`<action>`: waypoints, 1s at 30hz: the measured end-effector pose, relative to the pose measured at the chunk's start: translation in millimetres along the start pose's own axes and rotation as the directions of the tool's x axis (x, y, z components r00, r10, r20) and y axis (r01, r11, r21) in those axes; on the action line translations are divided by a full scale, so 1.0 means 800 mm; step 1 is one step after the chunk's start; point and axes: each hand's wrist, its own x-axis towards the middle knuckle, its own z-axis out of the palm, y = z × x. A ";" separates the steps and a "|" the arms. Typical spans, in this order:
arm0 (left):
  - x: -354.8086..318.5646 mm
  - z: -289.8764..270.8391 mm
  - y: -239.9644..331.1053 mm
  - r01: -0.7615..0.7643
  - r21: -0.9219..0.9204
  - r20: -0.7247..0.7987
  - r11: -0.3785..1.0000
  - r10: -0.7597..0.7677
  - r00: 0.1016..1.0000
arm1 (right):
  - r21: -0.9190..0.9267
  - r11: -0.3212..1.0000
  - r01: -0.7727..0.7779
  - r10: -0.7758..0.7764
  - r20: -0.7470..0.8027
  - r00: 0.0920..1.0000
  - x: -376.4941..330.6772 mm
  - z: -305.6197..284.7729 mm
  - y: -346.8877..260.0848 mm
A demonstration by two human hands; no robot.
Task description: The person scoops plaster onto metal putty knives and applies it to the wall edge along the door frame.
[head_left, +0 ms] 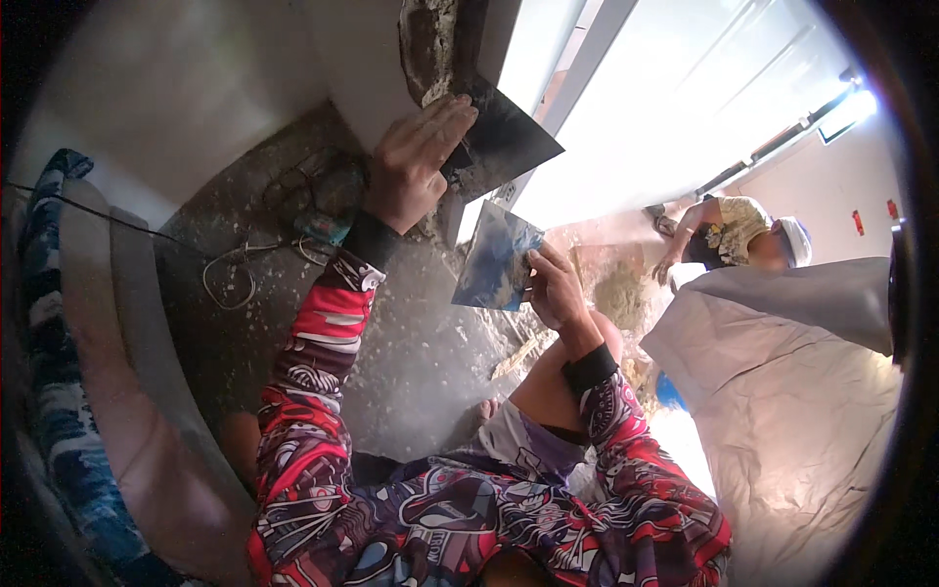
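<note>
A: Two hands, each closed on a flat metal blade. The left hand (416,161) grips the upper trowel (504,137) by its handle, fingers laid over it, pressing its dark blade toward the rough broken patch (430,44) at the wall's edge.

B: And the right?

A: The right hand (555,289) pinches the second trowel (497,259), a bluish, smeared blade held tilted just below the first, apart from it.

B: What lies around them?

A: A white wall (196,88) on the left, a grey concrete floor (421,342) speckled with debris, and a power tool with a looping cord (318,220) lying by the wall. A pale sheet (792,391) covers the floor on the right.

B: Anyone else?

A: Another person (738,230) crouches farther off, beside a bright opening.
</note>
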 end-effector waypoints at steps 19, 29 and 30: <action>-0.094 0.043 -0.011 0.118 -0.086 0.113 0.989 -0.108 0.988 | -0.081 0.993 -0.086 0.086 -0.010 0.996 -0.013 -0.005 -0.014; -0.197 0.057 -0.025 0.242 -0.089 0.285 0.966 -0.208 0.936 | -0.165 0.976 -0.140 0.136 -0.037 0.990 -0.018 -0.004 -0.018; -0.213 0.055 -0.027 0.286 -0.104 0.347 0.953 -0.235 0.908 | -0.207 0.963 -0.171 0.163 -0.058 0.985 -0.019 -0.003 -0.019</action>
